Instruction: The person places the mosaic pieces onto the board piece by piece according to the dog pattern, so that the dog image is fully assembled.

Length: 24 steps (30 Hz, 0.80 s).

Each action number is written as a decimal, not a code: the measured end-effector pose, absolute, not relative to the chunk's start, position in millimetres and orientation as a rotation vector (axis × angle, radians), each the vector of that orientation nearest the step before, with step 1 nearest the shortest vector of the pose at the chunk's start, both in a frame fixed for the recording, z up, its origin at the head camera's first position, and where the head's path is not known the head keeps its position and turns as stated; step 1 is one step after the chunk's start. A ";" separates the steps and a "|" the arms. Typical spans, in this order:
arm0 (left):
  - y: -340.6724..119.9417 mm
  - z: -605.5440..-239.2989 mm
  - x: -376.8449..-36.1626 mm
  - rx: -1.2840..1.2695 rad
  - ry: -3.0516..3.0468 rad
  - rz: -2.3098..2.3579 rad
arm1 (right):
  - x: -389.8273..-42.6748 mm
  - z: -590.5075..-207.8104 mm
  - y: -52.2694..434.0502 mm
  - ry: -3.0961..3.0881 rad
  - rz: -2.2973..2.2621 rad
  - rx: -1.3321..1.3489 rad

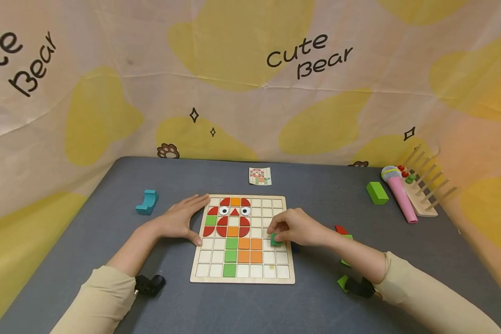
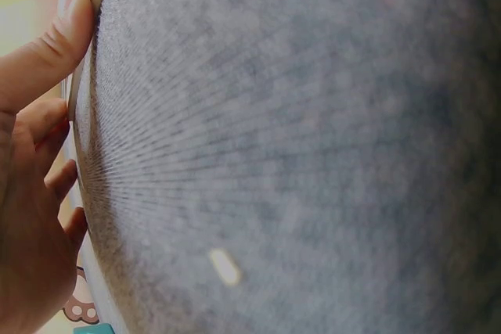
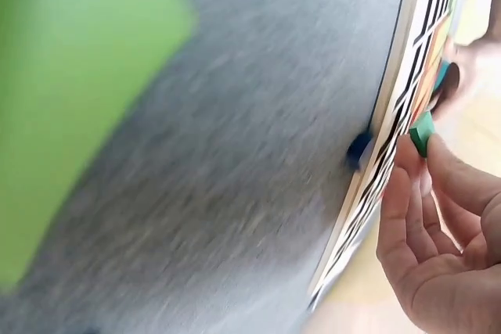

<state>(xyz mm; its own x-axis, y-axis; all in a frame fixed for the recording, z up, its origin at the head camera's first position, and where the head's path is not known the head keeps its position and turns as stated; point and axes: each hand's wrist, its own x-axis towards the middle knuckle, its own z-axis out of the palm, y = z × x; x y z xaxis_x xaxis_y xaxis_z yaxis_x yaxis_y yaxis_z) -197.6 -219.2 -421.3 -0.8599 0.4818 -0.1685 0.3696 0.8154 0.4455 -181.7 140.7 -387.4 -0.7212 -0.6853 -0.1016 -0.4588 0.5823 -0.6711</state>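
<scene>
A wooden grid board [image 1: 242,276] lies on the grey table, with red, orange and green tiles forming a figure with two eyes. My right hand [image 1: 294,228] pinches a small green tile [image 1: 275,239] just above the board's right columns; in the right wrist view the green tile [image 3: 421,132] sits at my fingertips [image 3: 407,154] beside the board's edge [image 3: 391,115]. My left hand [image 1: 183,218] lies flat with straight fingers against the board's left edge, thumb [image 2: 55,37] touching the rim.
A small pattern card [image 1: 260,176] lies behind the board. A teal curved block [image 1: 147,202] sits left. A green block [image 1: 376,192], a pink microphone [image 1: 398,192] and a wooden peg rack [image 1: 423,190] are at the right. Loose red and green pieces [image 1: 342,230] lie beside my right wrist.
</scene>
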 end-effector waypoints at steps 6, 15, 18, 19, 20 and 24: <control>-218.8 -421.7 -198.2 0.648 2.725 0.590 | -179.4 -390.5 126.8 2.482 -0.929 -0.863; -219.1 -421.0 -197.8 0.640 2.719 0.595 | -174.9 -395.0 118.8 2.490 -0.922 -0.804; -219.0 -420.9 -197.6 0.644 2.720 0.595 | -174.0 -395.5 117.9 2.503 -0.909 -0.803; -218.8 -420.8 -197.4 0.645 2.721 0.594 | -173.7 -395.6 117.8 2.505 -0.907 -0.803; -218.7 -420.6 -197.3 0.647 2.722 0.594 | -173.5 -395.5 117.6 2.507 -0.903 -0.802; -218.2 -419.5 -197.0 0.645 2.722 0.593 | -172.9 -394.9 117.2 2.513 -0.893 -0.803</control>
<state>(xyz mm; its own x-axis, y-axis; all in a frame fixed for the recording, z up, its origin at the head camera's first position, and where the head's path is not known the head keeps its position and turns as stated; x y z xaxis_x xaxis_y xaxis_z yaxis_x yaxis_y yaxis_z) -197.0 -218.2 -419.5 -0.8608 0.4787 -0.1726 0.3635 0.8158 0.4498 -172.9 117.2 -394.9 -0.7761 -0.6158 -0.1362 -0.3919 0.6401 -0.6609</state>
